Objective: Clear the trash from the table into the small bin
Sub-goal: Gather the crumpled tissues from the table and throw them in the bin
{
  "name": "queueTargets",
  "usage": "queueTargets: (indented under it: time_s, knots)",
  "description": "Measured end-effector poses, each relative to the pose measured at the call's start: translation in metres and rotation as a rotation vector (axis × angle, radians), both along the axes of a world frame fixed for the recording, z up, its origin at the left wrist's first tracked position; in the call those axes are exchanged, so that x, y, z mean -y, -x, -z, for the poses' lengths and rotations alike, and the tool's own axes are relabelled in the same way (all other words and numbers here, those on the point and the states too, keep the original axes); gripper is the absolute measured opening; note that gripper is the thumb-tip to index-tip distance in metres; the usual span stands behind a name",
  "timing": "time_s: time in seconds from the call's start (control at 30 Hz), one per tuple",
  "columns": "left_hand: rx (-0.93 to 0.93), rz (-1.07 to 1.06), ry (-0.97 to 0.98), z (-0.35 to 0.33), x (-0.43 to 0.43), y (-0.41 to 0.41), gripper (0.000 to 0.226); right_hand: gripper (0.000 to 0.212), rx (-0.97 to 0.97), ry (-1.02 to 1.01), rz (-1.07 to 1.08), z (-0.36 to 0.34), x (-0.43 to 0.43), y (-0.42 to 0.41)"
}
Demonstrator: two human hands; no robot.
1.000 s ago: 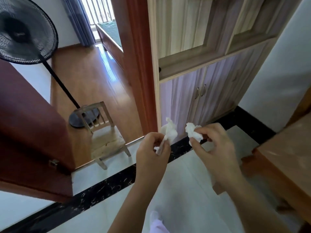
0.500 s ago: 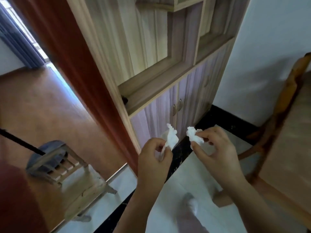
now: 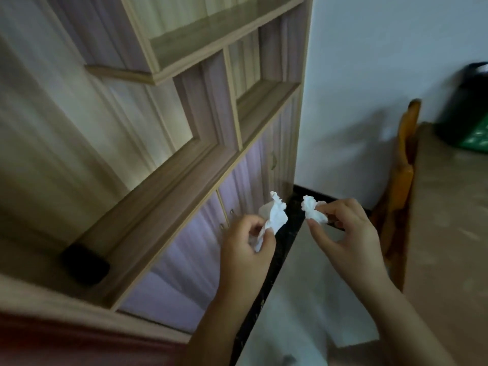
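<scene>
White crumpled tissue (image 3: 274,217) stuck up from the left hand (image 3: 247,249), pinched between thumb and fingers, while the right hand (image 3: 346,233) pinched a second tissue wad (image 3: 313,208) at its fingertips. Both hands were held over the floor beside the wooden cabinet (image 3: 169,167); the dark bin (image 3: 464,109) stood at the table's (image 3: 449,233) far edge, well apart from them.

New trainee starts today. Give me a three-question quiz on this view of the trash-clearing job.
1. True or false: each hand holds a crumpled white tissue.
2. Which lies beside the table? A) the wooden chair B) a fan C) a sink
3. What sits at the table's far right edge?

Key
1. True: the left hand pinches one tissue, the right hand the other tissue.
2. A, the wooden chair.
3. A dark container, blurred, possibly the bin.
</scene>
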State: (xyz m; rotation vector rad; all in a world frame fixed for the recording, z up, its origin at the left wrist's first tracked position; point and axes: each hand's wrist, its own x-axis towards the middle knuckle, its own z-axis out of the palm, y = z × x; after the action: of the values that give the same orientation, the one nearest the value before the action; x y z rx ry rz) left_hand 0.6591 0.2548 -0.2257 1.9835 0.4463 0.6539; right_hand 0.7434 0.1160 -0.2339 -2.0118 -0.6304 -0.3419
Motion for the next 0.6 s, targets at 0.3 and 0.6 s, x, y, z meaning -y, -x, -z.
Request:
queueTargets:
  time_s: [0.3,0.6]
  knots:
    - [0.009,0.179,-0.003,0.016,0.003,-0.112,0.020,0.017,-0.056,0.014,0.205,0.015,0.021,-0.074]
    - [0.048,0.402,0.009,0.020,-0.025,-0.258,0.009,0.017,0.003,0.069,0.412,-0.002,-0.006,-0.190]
